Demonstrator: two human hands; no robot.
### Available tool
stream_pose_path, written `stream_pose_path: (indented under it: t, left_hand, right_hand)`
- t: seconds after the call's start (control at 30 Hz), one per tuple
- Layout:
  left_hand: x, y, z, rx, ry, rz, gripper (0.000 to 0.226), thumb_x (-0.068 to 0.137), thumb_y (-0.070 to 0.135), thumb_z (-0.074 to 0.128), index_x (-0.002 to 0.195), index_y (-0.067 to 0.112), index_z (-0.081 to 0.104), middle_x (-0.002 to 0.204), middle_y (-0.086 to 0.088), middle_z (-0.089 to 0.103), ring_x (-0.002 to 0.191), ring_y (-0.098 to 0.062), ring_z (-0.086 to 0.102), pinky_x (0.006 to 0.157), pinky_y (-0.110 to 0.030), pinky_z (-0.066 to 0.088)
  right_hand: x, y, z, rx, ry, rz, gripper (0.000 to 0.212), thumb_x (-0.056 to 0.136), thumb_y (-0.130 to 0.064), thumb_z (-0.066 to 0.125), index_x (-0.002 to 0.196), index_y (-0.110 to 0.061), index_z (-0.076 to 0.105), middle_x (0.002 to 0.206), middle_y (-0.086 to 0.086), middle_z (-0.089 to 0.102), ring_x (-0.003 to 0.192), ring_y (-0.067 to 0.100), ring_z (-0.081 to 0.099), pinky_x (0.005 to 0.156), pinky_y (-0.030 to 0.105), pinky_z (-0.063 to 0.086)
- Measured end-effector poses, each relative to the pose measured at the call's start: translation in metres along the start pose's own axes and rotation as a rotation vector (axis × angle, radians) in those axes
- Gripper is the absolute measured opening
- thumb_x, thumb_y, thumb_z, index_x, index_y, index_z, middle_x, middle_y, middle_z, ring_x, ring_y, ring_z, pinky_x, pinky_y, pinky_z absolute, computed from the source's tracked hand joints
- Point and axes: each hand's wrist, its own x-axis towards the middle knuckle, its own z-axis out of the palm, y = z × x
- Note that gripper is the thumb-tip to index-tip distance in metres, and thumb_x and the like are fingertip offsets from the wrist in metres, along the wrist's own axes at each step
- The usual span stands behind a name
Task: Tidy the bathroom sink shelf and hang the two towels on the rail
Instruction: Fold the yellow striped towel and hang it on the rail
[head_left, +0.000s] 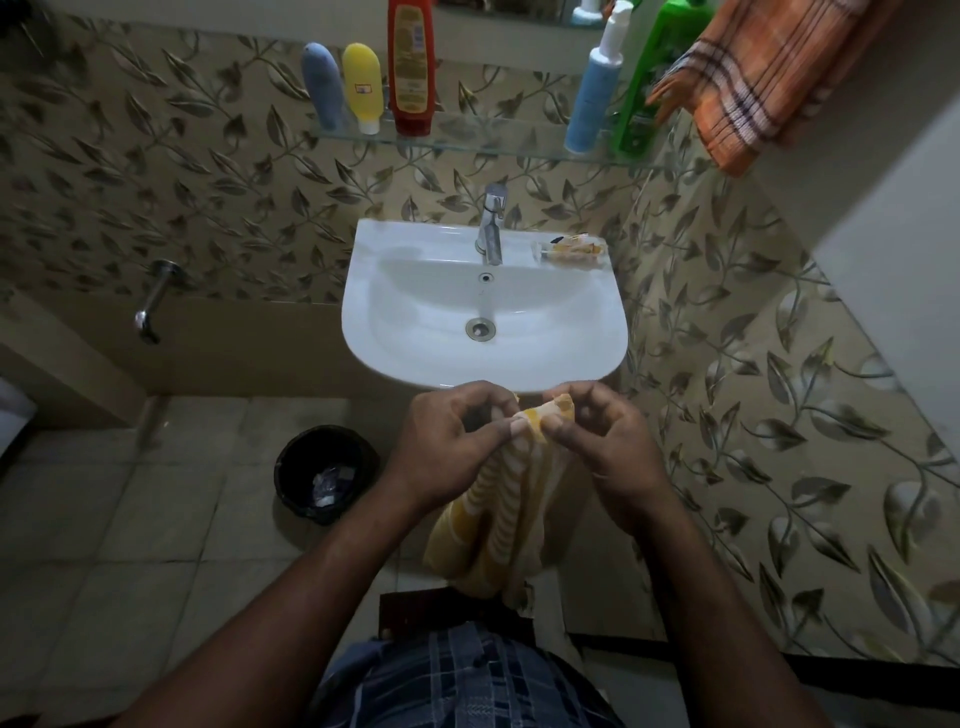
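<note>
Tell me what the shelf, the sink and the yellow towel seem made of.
Shelf: looks like clear glass, as the wall pattern shows through it and its edge is pale and see-through.
Sink: glossy white, probably glazed ceramic, judging by its soft highlights.
Yellow striped towel: matte woven cloth, possibly cotton, hanging in soft folds.

Above the sink (395, 244), the shelf (493, 146) is open mid-span between left bottles (410, 67) and right bottles (597, 88); an orange towel (769, 78) overhangs its right end; the tap (491, 234) juts below.
</note>
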Motion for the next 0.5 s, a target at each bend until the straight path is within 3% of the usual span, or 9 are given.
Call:
stream_pose_path:
  t: [0.2,0.3,0.43,0.5]
  left_hand:
    - [0.001,-0.004,0.005,-0.071,-0.002,-0.061,0.004,0.091,0.024,0.073,0.088,0.024,0.075,0.078,0.014,0.069,0.074,-0.007,0.067,0.069,-0.033,0.056]
    - [0.004,-0.004,0.004,-0.179,0.014,-0.124,0.012,0.094,0.026,0.069,0.088,0.026,0.078,0.09,0.003,0.077,0.086,-0.014,0.071,0.079,-0.038,0.059]
    - [0.008,-0.003,0.006,-0.259,0.06,-0.165,0.018,0.09,0.018,0.072,0.09,0.034,0.08,0.094,-0.002,0.08,0.089,-0.014,0.074,0.08,-0.034,0.059]
    - [0.009,-0.002,0.009,-0.292,0.089,-0.188,0.027,0.093,0.008,0.073,0.104,0.032,0.075,0.095,-0.004,0.08,0.09,-0.018,0.076,0.077,-0.034,0.06]
  right_hand:
    - [0.0,0.002,0.002,0.089,0.102,0.018,0.008,0.097,-0.002,0.068,0.103,-0.006,0.072,0.088,0.01,0.076,0.078,0.019,0.07,0.07,0.03,0.057]
    - [-0.003,-0.003,0.004,0.079,0.107,-0.004,0.009,0.099,-0.002,0.067,0.099,-0.01,0.069,0.082,0.011,0.072,0.073,0.019,0.065,0.066,0.03,0.054]
    - [-0.004,-0.014,0.01,-0.074,0.004,-0.068,0.007,0.093,-0.001,0.075,0.095,-0.006,0.071,0.093,0.012,0.079,0.087,0.025,0.075,0.078,0.037,0.061]
    - [-0.004,-0.018,0.015,-0.134,-0.047,-0.098,0.008,0.087,-0.005,0.081,0.094,-0.006,0.076,0.095,0.011,0.08,0.092,0.032,0.077,0.084,0.044,0.062]
